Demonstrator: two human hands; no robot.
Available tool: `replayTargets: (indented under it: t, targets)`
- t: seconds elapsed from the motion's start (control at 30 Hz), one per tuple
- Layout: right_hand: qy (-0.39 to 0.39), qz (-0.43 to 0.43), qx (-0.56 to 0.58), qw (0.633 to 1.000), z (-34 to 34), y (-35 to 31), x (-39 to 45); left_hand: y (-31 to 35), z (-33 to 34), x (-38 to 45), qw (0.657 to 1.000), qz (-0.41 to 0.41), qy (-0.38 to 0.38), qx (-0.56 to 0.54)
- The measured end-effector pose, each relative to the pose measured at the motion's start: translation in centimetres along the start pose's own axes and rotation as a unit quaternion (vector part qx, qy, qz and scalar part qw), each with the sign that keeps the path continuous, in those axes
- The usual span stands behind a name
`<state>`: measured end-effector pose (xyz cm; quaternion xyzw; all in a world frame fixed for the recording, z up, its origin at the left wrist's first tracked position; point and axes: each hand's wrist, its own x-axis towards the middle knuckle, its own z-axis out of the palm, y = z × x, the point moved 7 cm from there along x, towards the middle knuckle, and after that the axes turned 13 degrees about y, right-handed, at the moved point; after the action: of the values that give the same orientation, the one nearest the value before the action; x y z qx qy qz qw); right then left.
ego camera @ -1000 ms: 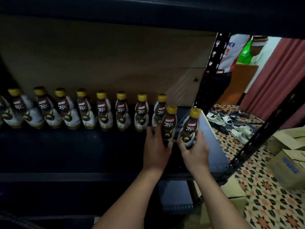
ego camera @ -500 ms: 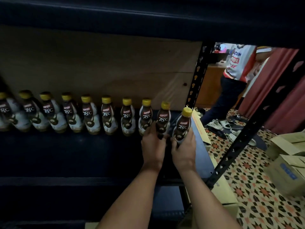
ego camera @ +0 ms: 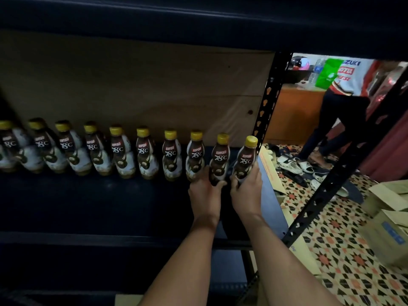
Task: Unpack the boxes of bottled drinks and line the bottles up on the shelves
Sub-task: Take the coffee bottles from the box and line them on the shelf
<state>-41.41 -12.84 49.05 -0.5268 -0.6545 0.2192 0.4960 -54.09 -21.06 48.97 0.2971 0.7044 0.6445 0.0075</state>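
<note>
Head view: left hand (ego camera: 206,191) grips the base of the ninth bottle (ego camera: 219,159), fingers curled round it. Right hand (ego camera: 247,189) holds the end bottle (ego camera: 245,161), tilted, near the shelf's (ego camera: 88,202) right edge. Both sit at the right end of the bottle row (ego camera: 92,151) along the shelf's back edge.

The dark shelf (ego camera: 88,202) lies bare in front of the row of Kopiko bottles (ego camera: 143,151), which stand close together along the plywood back panel (ego camera: 132,85). The upper shelf (ego camera: 198,23) closes in overhead. On the right the perforated upright (ego camera: 268,107) and the slanted brace (ego camera: 344,164) bound the bay (both hands sit just inside them). Cardboard boxes (ego camera: 388,219) crowd the patterned floor (ego camera: 344,250).
</note>
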Motion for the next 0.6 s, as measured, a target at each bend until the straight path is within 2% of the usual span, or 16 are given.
replayTargets:
  t: [0.37, 0.53, 0.6]
  targets:
    - [0.025, -0.028, 0.032, 0.999, -0.8, -0.5, -0.3, -1.2, 1.2, 0.1, 0.999, 0.015, -0.01, 0.035]
    - [0.012, -0.03, 0.029, 0.999, -0.4, -0.3, -0.3, -1.1, 1.3, 0.4, 0.996, 0.038, -0.011, 0.081]
    - [0.006, -0.027, 0.022, 0.999, -0.3, -0.2, -0.3, -1.5, 1.5, 0.5, 0.998, 0.028, -0.017, 0.061]
